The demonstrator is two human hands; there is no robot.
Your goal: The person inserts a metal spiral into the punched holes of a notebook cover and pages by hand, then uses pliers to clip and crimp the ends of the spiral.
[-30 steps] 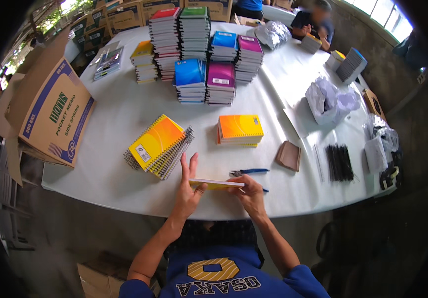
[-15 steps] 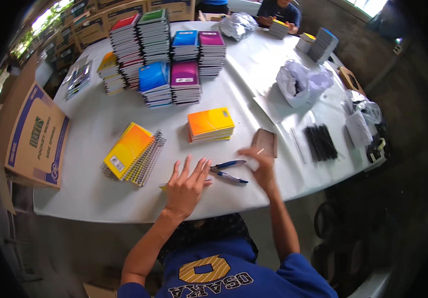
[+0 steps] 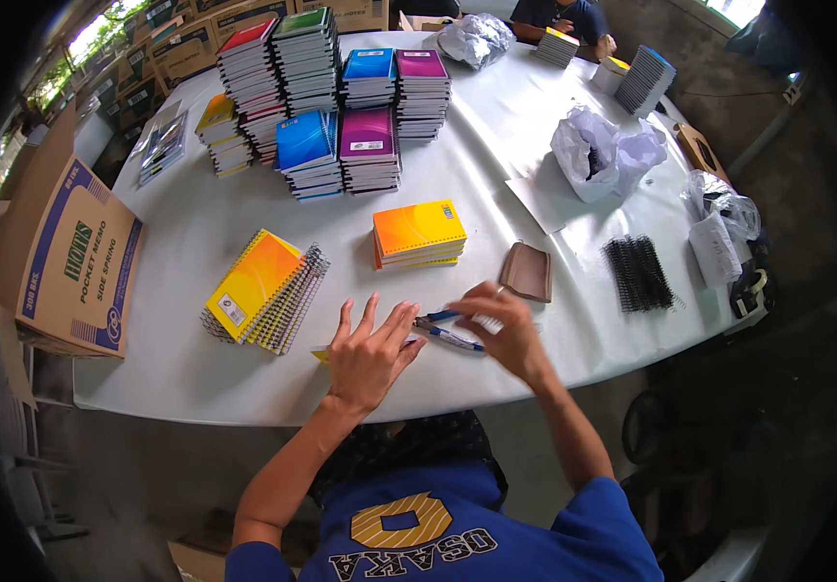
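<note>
Because the left hand spreads open, the notebook beneath seems steadied; the right hand curls by pliers, grip unclear.

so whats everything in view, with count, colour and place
notebook: 1, yellow, near edge, mostly covered
pliers: 1, blue handles, near edge
spiral notebook pile: 1, yellow and orange, left
low notebook stack: 1, yellow and orange, centre
tall notebook stacks: several, multicoloured, far side
shallow tray: 1, brown, right of centre
coils: one bunch, black, right
bag: 1, white, right
crumpled plastic: 1, silvery, far edge
cartons: several, brown, left and behind
table: 1, white, beneath
left hand: 1, bare, over notebook
right hand: 1, bare, by pliers
</note>
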